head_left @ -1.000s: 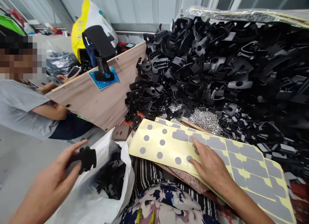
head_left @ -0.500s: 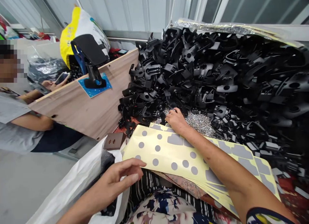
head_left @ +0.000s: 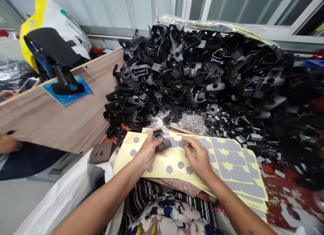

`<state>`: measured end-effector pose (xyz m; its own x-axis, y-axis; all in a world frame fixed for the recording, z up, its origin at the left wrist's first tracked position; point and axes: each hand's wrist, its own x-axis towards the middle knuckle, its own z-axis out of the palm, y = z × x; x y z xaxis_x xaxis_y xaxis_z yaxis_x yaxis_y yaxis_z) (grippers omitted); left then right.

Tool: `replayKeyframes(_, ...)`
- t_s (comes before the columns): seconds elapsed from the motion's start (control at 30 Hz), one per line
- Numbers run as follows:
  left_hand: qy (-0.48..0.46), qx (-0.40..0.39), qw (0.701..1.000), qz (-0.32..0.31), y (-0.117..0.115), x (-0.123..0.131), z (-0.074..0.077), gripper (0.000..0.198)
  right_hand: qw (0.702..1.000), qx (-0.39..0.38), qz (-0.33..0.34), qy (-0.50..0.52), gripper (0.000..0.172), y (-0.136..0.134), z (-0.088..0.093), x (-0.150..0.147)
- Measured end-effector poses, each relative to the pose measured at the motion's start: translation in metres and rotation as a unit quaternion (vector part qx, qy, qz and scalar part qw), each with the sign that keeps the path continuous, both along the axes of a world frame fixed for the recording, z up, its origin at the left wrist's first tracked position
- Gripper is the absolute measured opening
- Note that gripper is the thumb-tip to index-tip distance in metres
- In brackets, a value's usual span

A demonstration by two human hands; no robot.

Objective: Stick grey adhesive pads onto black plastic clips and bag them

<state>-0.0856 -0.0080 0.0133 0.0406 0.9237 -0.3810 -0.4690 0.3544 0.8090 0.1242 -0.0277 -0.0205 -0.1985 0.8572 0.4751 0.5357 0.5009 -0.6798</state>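
My left hand (head_left: 148, 152) is closed round a small black plastic part (head_left: 162, 141), held just above a yellow backing sheet (head_left: 238, 167) covered with grey stickers. My right hand (head_left: 198, 157) hovers beside it over the sheet, thumb and fingertips pinched together close to the part; whether a sticker is in the pinch I cannot make out. The sheet lies across my lap on a stack of similar sheets. Behind it rises a big heap of black plastic parts (head_left: 202, 69), with a patch of small silver metal pieces (head_left: 192, 120) at its foot.
A wooden board (head_left: 63, 120) leans at the left, carrying a black stand on a blue base (head_left: 63, 89). A white plastic bag (head_left: 65, 198) is open at my lower left. Another person's arm (head_left: 7, 144) shows at the left edge. A small brown piece (head_left: 102, 153) lies by the sheet.
My right hand came back from the heap to the sheet. My left hand rose from the bag's edge and now holds a black part over the sheet. The view swung right.
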Motion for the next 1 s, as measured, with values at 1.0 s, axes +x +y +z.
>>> replayKeyframes(1.0, -0.185, 0.007, 0.979, -0.089, -0.025, 0.017, 0.01, 0.043, 0.967, -0.133, 0.003, 0.216, 0.016, -0.004, 0.017, -0.005)
